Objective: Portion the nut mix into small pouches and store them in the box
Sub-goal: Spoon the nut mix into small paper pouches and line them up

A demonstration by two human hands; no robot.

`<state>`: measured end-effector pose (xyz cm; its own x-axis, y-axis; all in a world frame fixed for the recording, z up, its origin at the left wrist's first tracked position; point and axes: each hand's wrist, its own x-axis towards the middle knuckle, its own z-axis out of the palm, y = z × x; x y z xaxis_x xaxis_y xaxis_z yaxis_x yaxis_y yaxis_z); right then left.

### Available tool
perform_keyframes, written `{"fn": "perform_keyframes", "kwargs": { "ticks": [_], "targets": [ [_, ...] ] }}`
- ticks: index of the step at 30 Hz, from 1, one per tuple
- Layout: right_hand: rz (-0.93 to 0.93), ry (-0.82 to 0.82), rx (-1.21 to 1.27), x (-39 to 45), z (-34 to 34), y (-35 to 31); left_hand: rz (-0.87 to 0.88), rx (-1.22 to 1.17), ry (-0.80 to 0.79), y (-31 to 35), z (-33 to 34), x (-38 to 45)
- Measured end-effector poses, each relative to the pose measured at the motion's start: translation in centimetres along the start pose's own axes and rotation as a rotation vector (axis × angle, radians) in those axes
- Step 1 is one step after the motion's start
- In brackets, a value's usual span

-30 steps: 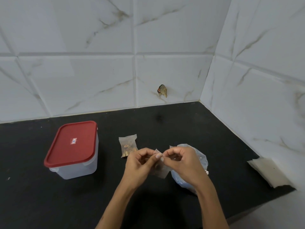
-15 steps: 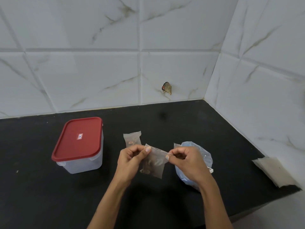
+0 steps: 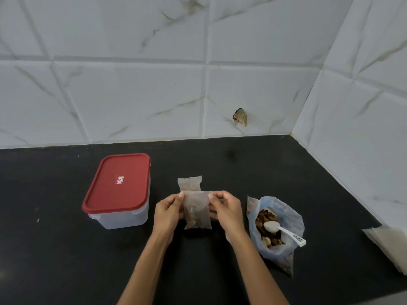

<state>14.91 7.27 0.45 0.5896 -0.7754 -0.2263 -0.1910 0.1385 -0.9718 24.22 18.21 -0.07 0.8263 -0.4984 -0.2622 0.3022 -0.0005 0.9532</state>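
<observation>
Your left hand (image 3: 168,211) and right hand (image 3: 225,209) pinch the small clear nut-filled pouch (image 3: 197,209) by its top corners, fingers (image 3: 181,194) curled, above the black desk (image 3: 55,249).

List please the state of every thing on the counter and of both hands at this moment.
box: red lid on, closed
held pouch: holds nuts, pinched at top corners
left hand: pinches held pouch
right hand: pinches held pouch
second pouch: filled, lying on counter
nut bag: open, scoop inside
empty pouches: stacked flat
</observation>
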Motion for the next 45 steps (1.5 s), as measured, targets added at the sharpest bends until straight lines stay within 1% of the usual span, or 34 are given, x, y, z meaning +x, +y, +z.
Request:
{"fn": "perform_keyframes", "kwargs": {
  "ticks": [4, 12, 16, 18, 24, 26, 28, 30, 33, 36, 38, 39, 41, 43, 45],
  "targets": [
    [0.023, 0.071, -0.079, 2.3, 1.4, 0.1, -0.035, 0.057, 0.060, -0.3, -0.1, 2.1],
    [0.043, 0.105, -0.160, 4.4, 2.5, 0.5, 0.034, 0.297, 0.241, -0.7, 1.0, 3.6],
    [0.043, 0.079, -0.228, 4.7, 2.4, 0.3, 0.070, 0.408, 0.264, -0.5, 1.3, 3.7],
    [0.014, 0.059, -0.278, 4.5, 2.5, 0.3, 0.071, 0.431, 0.262, -0.4, 1.3, 3.8],
    [-0.067, 0.071, -0.448, 3.8, 2.6, 0.2, 0.056, 0.460, 0.295, 0.1, 1.5, 3.5],
    [-0.106, 0.083, -0.460, 3.4, 2.0, -0.5, 0.110, 0.495, 0.315, 0.7, 2.1, 2.9],
    [-0.165, 0.101, -0.453, 2.8, 0.9, -1.8, 0.219, 0.532, 0.314, 1.4, 3.0, 2.0],
    [-0.220, 0.137, -0.395, 1.9, -0.8, -3.3, 0.322, 0.540, 0.268, 2.2, 4.8, 1.2],
    [-0.292, 0.251, -0.233, 0.2, -4.5, -5.5, 0.430, 0.510, 0.151, 2.8, 8.6, 0.2],
    [-0.338, 0.453, -0.119, -1.3, -10.2, -6.5, 0.476, 0.430, -0.061, 2.7, 13.8, -1.2],
    [-0.328, 0.605, -0.105, -1.9, -14.8, -6.1, 0.475, 0.386, -0.214, 2.3, 17.4, -2.7],
    [-0.305, 0.683, -0.102, -1.8, -16.3, -5.4, 0.478, 0.378, -0.260, 2.0, 18.3, -3.2],
    [-0.228, 0.897, -0.104, -3.2, -22.4, -3.7, 0.477, 0.383, -0.439, 0.9, 23.2, -5.6],
    [-0.064, 0.974, -0.174, -3.9, -25.6, -1.8, 0.456, 0.421, -0.533, -0.4, 25.6, -6.4],
    [0.095, 1.102, -0.208, -5.4, -29.7, 0.3, 0.451, 0.491, -0.677, -1.7, 29.4, -7.8]
  ]
}}
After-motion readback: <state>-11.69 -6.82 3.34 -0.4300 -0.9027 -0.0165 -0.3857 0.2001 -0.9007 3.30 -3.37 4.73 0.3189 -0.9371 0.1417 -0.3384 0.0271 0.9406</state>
